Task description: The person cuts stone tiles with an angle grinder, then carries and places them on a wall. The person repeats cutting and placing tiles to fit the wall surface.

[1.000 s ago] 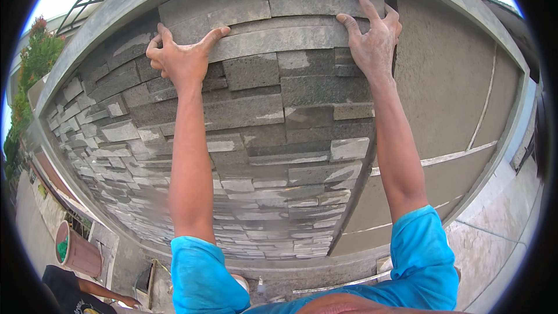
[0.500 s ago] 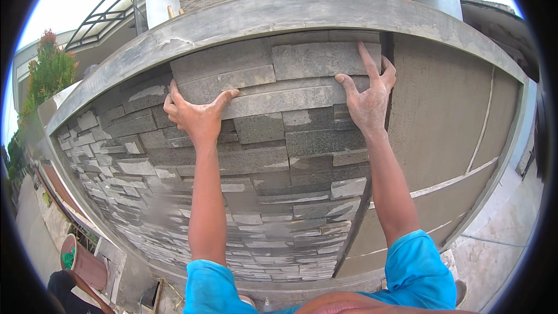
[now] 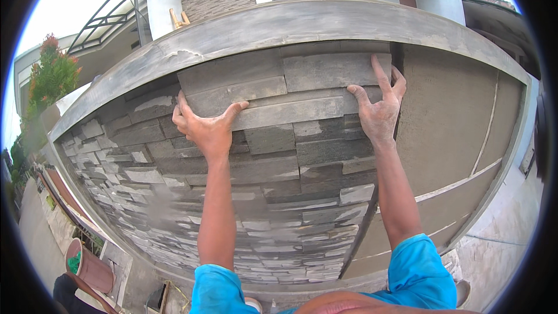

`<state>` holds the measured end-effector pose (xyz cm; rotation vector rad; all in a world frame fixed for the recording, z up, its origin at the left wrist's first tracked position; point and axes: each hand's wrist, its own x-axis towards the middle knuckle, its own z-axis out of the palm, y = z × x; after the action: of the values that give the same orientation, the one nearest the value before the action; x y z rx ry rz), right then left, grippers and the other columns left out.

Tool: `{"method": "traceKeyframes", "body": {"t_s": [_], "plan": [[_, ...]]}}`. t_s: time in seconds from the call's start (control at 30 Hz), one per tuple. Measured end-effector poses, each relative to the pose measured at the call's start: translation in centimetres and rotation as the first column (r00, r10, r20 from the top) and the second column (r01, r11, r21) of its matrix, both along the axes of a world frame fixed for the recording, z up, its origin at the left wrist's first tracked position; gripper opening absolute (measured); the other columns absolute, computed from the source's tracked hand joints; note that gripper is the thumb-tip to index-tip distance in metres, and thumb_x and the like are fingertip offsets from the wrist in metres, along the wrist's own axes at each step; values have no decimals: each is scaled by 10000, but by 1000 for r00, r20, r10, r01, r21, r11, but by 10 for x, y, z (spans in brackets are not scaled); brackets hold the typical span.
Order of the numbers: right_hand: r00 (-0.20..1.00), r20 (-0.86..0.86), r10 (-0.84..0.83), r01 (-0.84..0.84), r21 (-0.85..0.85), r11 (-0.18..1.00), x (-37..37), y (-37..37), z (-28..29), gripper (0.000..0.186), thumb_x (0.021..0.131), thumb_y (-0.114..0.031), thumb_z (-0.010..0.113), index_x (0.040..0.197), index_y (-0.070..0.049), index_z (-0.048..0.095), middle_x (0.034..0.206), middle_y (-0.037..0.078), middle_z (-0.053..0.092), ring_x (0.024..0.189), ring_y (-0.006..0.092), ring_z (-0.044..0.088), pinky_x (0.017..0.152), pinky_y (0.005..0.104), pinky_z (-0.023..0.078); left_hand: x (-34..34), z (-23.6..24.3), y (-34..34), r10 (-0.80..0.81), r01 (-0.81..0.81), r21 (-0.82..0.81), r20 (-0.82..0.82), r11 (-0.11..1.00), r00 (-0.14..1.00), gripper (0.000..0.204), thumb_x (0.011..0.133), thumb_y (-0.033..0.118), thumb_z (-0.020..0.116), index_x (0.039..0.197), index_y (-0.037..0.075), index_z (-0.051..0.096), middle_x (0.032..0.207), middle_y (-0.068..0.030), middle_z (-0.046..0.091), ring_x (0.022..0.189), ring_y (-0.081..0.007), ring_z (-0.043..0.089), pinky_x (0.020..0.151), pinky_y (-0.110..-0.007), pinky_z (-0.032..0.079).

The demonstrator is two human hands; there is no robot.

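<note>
A grey stone cladding panel [image 3: 317, 72], made of stepped strips, lies against the top of the wall just under the concrete ledge. My left hand [image 3: 207, 131] grips its left end, fingers at the edge and thumb spread across the lower face. At the other end my right hand [image 3: 381, 110] has fingers reaching up over the right edge and the thumb on the front. Both arms are stretched out. The back of the panel is hidden.
Rough stone cladding [image 3: 267, 171] covers the wall below and to the left. Smooth grey plaster [image 3: 450, 110] lies right of a dark vertical gap. The concrete ledge [image 3: 279, 20] overhangs. At lower left stand a pinkish bucket [image 3: 93, 267] and another person's arm [image 3: 87, 292].
Both hands keep their hold on the panel. The whole view has shifted, so wall and hands appear slightly lower and further right.
</note>
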<state>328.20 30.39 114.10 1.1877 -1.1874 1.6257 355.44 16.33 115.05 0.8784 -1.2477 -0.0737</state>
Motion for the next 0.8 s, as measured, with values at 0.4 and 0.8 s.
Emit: {"method": "traceKeyframes", "body": {"t_s": [0.4, 0.8], "plan": [[990, -27, -141, 143, 74, 987, 1, 3, -1, 635, 886, -430, 775, 1449, -222, 567, 1426, 294, 357, 1391, 442, 313, 1099, 614, 346, 5, 0, -6, -10, 6, 41, 92, 999, 996, 1424, 535, 683, 925, 1553, -53, 253, 1388, -192, 268, 1326, -372, 282, 1092, -579, 321], [976, 23, -217, 210, 171, 963, 7, 4, 13, 967, 745, -568, 861, 1514, -194, 409, 1455, 330, 274, 1439, 513, 204, 1071, 663, 363, 3, 7, -2, -2, -2, 43, 104, 999, 995, 1493, 500, 622, 968, 1583, -11, 160, 1417, -209, 245, 1309, -374, 278, 1087, -570, 275]]}}
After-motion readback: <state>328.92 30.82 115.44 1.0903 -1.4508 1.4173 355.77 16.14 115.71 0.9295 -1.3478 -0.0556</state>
